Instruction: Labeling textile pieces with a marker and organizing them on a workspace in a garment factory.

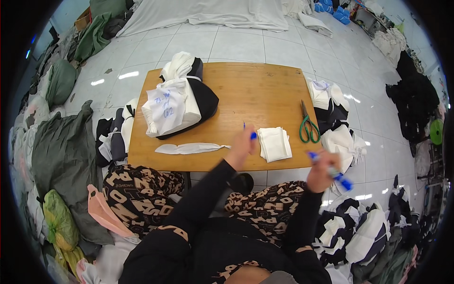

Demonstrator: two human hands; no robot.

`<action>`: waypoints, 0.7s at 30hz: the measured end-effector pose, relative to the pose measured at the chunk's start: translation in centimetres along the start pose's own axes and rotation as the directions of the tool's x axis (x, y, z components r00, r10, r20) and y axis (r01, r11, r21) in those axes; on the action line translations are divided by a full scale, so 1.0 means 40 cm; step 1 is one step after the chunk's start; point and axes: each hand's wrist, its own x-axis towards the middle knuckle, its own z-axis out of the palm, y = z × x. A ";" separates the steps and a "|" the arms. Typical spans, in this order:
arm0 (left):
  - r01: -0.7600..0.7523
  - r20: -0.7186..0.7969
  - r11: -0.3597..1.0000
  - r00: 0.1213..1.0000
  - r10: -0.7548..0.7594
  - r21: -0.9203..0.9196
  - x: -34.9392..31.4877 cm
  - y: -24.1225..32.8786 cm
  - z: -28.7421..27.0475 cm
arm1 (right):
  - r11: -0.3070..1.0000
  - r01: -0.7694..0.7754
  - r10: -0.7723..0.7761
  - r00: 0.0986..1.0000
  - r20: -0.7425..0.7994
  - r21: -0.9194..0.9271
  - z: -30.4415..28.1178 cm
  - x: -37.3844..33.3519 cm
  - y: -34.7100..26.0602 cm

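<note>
The marker looks plastic, the table wood (smooth, faintly glossy).

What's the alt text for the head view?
A seated person holds a blue-and-white marker in the motion-blurred right hand and a small blue item in the left hand, near the front of a wooden table. On it lie a tied black-and-white fabric bundle, a white strip, stacked white squares and green-handled scissors.
</note>
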 end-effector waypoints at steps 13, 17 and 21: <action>-0.544 0.161 0.507 0.771 0.616 0.669 0.075 -0.140 -0.047 | 0.725 -0.618 0.666 0.741 -0.082 0.303 0.114 -0.161 0.386; -0.511 0.449 -0.065 0.679 0.580 0.857 0.081 -0.160 -0.007 | 0.709 -0.622 0.682 0.724 -0.101 0.332 0.131 -0.186 0.371; -0.556 0.504 -0.043 0.715 0.484 0.830 0.094 -0.184 0.005 | 0.760 -0.540 0.645 0.694 -0.320 0.361 0.049 -0.131 0.366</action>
